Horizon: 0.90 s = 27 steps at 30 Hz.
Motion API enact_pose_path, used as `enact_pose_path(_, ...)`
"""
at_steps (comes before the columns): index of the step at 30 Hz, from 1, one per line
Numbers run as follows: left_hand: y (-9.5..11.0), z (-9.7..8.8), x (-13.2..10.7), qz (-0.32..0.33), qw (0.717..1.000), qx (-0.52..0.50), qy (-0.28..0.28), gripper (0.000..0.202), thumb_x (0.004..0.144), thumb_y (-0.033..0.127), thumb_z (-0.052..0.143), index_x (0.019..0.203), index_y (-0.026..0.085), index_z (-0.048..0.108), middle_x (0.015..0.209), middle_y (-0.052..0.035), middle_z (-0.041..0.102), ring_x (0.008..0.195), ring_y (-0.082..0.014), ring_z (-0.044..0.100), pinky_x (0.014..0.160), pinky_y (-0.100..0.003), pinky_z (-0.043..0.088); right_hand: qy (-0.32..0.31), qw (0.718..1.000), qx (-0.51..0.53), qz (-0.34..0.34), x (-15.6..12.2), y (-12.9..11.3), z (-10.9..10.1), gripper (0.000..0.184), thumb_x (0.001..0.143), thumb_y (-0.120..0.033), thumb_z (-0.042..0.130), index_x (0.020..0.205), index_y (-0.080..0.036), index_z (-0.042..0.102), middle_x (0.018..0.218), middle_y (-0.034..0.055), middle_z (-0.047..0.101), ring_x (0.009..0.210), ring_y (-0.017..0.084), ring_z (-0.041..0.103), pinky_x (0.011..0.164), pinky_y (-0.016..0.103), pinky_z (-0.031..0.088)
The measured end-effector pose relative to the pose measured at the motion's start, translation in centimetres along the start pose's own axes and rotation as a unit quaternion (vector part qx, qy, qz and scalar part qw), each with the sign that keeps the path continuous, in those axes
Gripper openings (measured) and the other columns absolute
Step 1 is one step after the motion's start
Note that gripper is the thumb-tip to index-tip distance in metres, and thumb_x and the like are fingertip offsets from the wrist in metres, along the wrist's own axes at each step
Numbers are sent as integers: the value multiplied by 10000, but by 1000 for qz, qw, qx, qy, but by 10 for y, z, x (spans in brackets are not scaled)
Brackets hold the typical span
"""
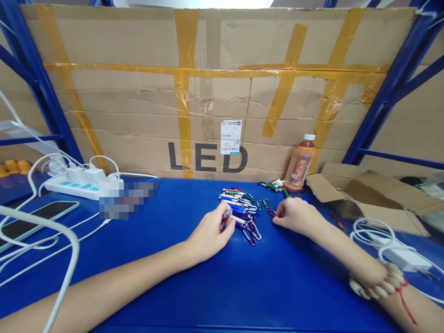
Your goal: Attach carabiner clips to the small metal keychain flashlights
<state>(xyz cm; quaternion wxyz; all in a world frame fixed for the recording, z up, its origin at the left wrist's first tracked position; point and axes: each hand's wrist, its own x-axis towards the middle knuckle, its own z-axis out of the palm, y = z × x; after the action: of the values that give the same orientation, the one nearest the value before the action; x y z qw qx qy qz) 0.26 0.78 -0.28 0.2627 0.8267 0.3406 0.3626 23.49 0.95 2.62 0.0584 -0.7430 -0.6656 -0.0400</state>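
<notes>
L grip on silver tube end; R grip on red carabiner

My L grip: thumb + fingertips nearly closed, pinching silver tube end at L edge of the row of metal tubes; rest of that tube hidden by my fingers. My R grip: thumb + index pinched on red carabiner, mostly hidden, just R of row. Row lies on blue surface, tubes side by side (blue, silver, green, purple), clips at R ends; purple carabiner & silver carabiner nearest me. 2 green carabiners betw. row & R grip. Bottle stands behind R grip, near cardboard w/ "LED" print. Far L: power strip, phone.
</notes>
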Motion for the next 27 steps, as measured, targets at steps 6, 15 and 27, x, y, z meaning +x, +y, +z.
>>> enact_pose_path(6,4,-1,-2,15,999,-45,-3,156,812,215,421,719,206,296,608,66,356,521,-76,320,507,-202,281,56,998,1,-29,-1,-4,1,154,669,-242,542,656,-172,678,743,70,685,717,216,632,583,276,433)
enact_pose_path(15,4,-1,-2,17,998,-57,-11,194,830,289,442,733,207,295,590,75,361,506,-74,308,492,-200,275,-49,892,436,-107,-21,-35,-5,212,628,-296,597,756,-128,621,628,33,642,545,142,596,321,175,430)
enact_pose_path(27,-1,-2,-2,45,999,-15,10,179,885,300,370,746,188,388,593,53,402,526,-80,372,524,-202,304,-70,846,470,-243,-32,-49,6,326,810,-392,522,1005,-142,599,694,20,606,506,82,554,378,157,454)
